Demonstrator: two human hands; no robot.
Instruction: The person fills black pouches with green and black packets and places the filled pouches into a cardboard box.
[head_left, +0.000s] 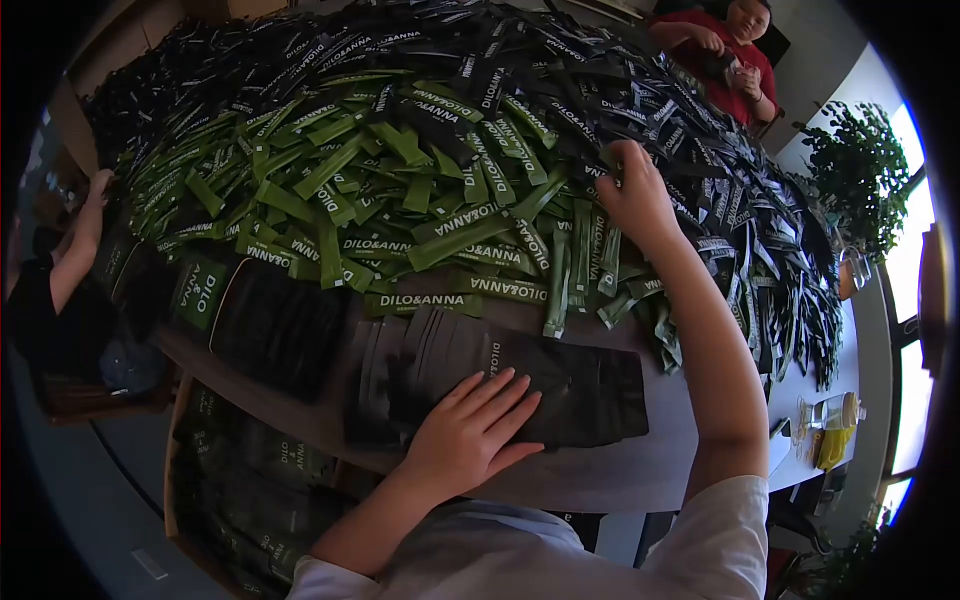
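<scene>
My left hand lies flat with its fingers spread on a fanned stack of black pouches near the table's front edge. Up and to the right, my right hand reaches to the edge of the green stick packets, where they meet the black stick packets. Its fingers are curled, and whatever may be between them is too small to make out. Just above the pouches lies a single green packet.
More dark pouches stand at the left. An open box of pouches sits below the table edge. One person is at the back right, another's arm at the left. A clear bottle stands at the right.
</scene>
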